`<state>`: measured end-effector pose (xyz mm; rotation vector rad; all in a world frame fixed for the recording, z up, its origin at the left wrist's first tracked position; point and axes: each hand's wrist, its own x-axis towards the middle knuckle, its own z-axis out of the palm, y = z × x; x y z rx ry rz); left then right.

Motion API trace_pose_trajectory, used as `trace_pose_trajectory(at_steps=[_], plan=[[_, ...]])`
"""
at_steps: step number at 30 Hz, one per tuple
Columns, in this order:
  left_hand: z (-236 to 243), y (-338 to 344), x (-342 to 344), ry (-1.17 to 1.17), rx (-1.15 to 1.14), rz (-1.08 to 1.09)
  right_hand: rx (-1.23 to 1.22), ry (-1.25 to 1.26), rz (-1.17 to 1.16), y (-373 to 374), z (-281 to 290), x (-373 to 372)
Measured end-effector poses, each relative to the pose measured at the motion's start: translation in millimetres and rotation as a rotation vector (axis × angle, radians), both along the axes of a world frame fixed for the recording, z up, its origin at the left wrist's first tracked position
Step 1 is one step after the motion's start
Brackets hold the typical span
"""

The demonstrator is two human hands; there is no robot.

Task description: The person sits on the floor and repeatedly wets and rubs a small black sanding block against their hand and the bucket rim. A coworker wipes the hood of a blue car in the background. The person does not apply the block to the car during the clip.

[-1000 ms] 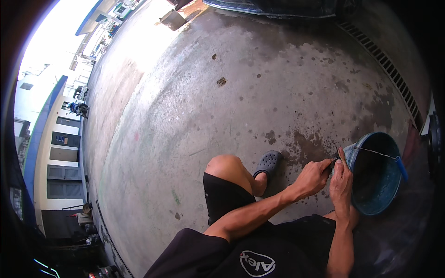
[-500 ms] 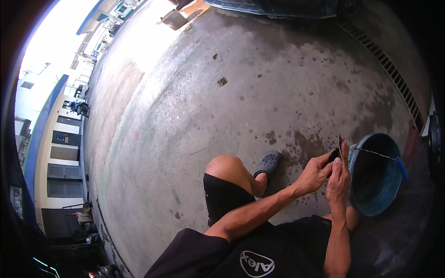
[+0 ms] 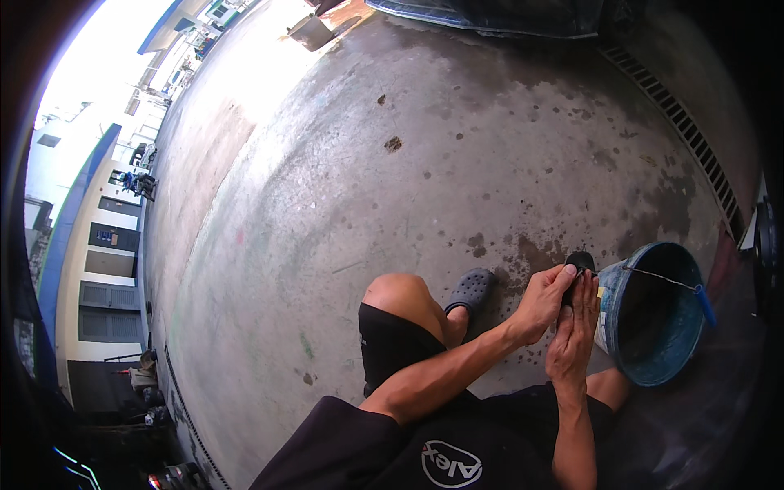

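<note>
A small flat black object (image 3: 581,260) with a rounded end is between my hands, beside the bucket; its kind does not show. My left hand (image 3: 541,304) is closed on it, thumb on its near edge. My right hand (image 3: 573,333) lies against its side with straight, flat fingers close together; the palm side and whatever may be under it are hidden. Right of my hands stands a blue-green bucket (image 3: 618,331), its mouth tilted toward view, with a wire handle and a blue grip (image 3: 706,305). Its dark inside is hard to make out.
Wet stains mark the concrete floor (image 3: 367,196). A slotted drain (image 3: 682,122) runs along the right. A dark vehicle (image 3: 498,15) stands at the far edge, with another bucket (image 3: 310,33) to its left. My foot wears a grey clog (image 3: 472,287).
Both hands have shifted slightly left with the black object. My right fingers have straightened against it, and its rounded end shows more. The bucket's side and yellow mark are more exposed.
</note>
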<state>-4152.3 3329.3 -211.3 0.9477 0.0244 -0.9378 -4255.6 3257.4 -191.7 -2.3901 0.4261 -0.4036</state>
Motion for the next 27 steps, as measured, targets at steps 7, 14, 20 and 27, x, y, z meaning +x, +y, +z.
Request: trace_pose_trajectory(at_steps=[7, 14, 20, 27], plan=[[1, -7, 4, 0.158, -0.110, 0.115, 0.087, -0.134, -0.115, 12, -10, 11], [17, -10, 8, 0.176, -0.218, 0.190, 0.321, -0.251, -0.111, 11, 8, 16], [24, -15, -5, 0.190, -0.239, 0.279, 0.325, -0.060, -0.224, -9, 14, 28], [17, -17, -16, 0.145, -0.129, 0.220, 0.223, -0.029, -0.151, -13, 5, 17]])
